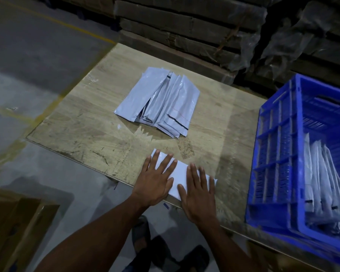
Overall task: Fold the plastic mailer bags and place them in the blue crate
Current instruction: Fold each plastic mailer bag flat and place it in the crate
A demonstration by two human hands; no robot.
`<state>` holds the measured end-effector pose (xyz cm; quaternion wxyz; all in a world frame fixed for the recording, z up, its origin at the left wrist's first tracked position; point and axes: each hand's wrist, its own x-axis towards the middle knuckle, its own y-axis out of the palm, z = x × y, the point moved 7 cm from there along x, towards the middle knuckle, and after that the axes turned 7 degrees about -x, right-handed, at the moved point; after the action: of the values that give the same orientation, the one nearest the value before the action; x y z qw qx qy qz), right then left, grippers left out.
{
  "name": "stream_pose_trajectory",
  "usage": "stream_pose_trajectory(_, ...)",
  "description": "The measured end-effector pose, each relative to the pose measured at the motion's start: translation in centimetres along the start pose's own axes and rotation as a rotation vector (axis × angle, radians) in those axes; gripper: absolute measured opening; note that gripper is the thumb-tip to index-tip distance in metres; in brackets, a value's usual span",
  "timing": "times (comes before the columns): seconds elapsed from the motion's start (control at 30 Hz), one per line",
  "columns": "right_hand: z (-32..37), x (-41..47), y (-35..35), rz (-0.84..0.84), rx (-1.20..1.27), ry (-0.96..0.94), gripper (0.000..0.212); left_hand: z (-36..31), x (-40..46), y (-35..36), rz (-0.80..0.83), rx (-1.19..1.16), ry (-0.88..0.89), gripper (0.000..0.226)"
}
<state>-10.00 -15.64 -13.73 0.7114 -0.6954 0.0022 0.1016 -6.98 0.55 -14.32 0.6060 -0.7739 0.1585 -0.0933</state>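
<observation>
A folded white plastic mailer bag [180, 174] lies at the near edge of the wooden table [82, 122]. My left hand [155, 179] presses flat on its left part with straight, spread fingers. My right hand [199, 193] presses flat on its right part the same way. A loose pile of grey mailer bags [161, 102] lies in the middle of the table, beyond my hands. The blue crate [279, 154] stands at the table's right end, and several folded bags [324, 183] stand on edge inside it.
Stacked flattened cardboard wrapped in plastic film [194, 30] runs behind the table. A cardboard box [14, 228] sits on the floor at lower left. My sandalled feet [165, 246] show below the table edge. Grey concrete floor with yellow lines [53, 21] lies to the left.
</observation>
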Motion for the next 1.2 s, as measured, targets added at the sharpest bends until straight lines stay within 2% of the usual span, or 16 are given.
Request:
stream_pose_trajectory(0.47, -2.4, 0.6, -0.5, 0.03, -0.081, -0.054, 0.064, 1.6, -1.2, 0.1, 0.002, -0.052, -0.107, 0.077)
stream_pose_trajectory(0.67, 2.0, 0.5, -0.9, -0.013, -0.044, -0.264, 0.062, 1.4, -1.7, 0.1, -0.041, -0.075, -0.176, 0.078)
stream_pose_trajectory(0.9, 0.9, 0.4, -0.4, 0.03, -0.099, -0.267, 0.075, 1.9, -0.8, 0.1, -0.037, -0.066, -0.142, 0.079)
stream_pose_trajectory(1.0, 1.2, 0.4, -0.7, 0.004, -0.083, -0.283, 0.063, 2.1, -0.1, 0.0, -0.012, -0.084, -0.154, 0.078)
stream_pose_trajectory(1.13, 1.7, 0.9, -1.3, -0.098, -0.076, -0.344, 0.022, 2.2, -0.4, -0.4, 0.015, -0.132, -0.108, 0.083)
stream_pose_trajectory(1.2, 1.8, 1.4, -1.9, -0.14, -0.065, -0.334, 0.026, 2.2, -1.5, -0.7, 0.028, -0.112, -0.006, 0.086)
